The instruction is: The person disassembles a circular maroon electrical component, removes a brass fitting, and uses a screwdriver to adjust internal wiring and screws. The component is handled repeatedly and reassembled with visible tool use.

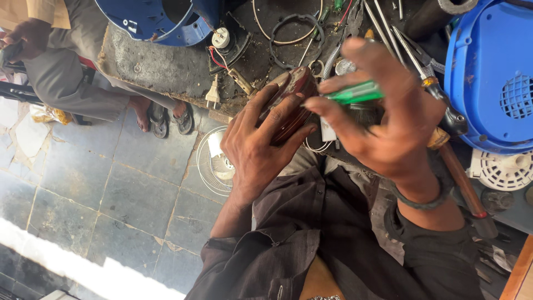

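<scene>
Left hand (258,150) wrapped around a dark reddish-brown round part (291,103), fingers (288,141) curled along its rim, thumb side up. Part held edge-on above the tabletop (161,69) edge, tilted, not resting on anything visible.

Right hand (388,119) pinching a green-handled screwdriver (355,93), fingers clenched on the handle, tip end pointing toward the round part. Contact between tip and part hidden behind fingers, cannot tell. Dark band (425,200) on right wrist.

Around: blue fan housing (488,72) at right, touching the frame edge; second blue housing (152,22) top left on the tabletop. White plug (212,95) with red and white wires near the tabletop edge. Wire ring (291,33) and loose metal rods (388,30) behind the hands. Wooden-handled tool (461,178) just beside right wrist. White fan guard (214,164) on the tile floor (111,183) below left hand.

Another person seated top left: grey trousers (61,78), sandals (169,119), well apart from the work.
</scene>
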